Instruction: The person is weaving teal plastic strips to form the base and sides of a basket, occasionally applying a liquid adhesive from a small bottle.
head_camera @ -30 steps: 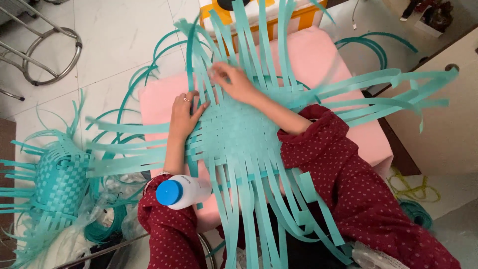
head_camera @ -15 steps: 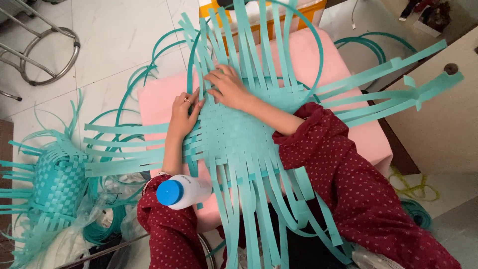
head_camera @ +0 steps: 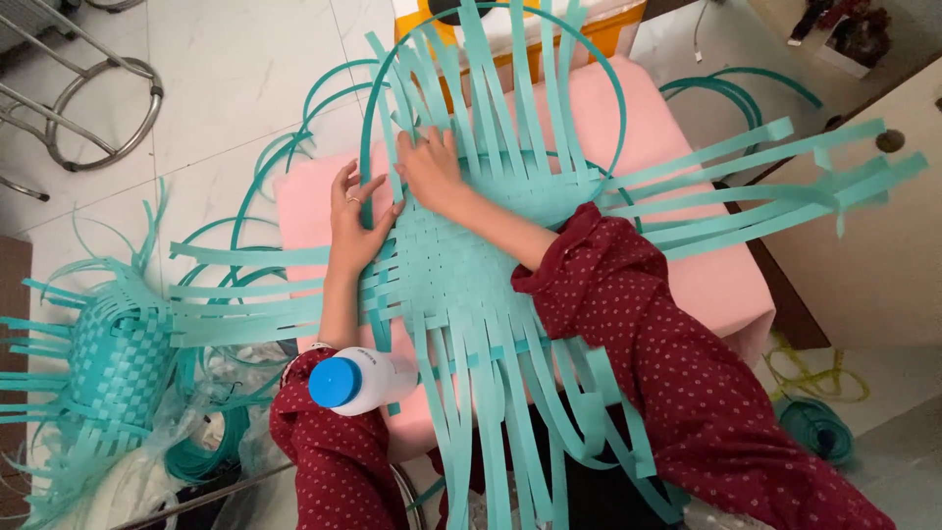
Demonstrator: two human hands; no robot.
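Both hands flat and open on woven teal mat [head_camera: 461, 265], gripping nothing: left hand [head_camera: 355, 228] at left edge, right hand [head_camera: 429, 169] nearer far strips [head_camera: 510, 88], running away from body.

I see a flat mat [head_camera: 461, 265] woven of teal plastic strips lying on a pink cushion, its centre a tight checker weave. Loose strip ends fan out on every side, long ones reaching to the right and toward me, and one strip arches in a loop over the far edge.
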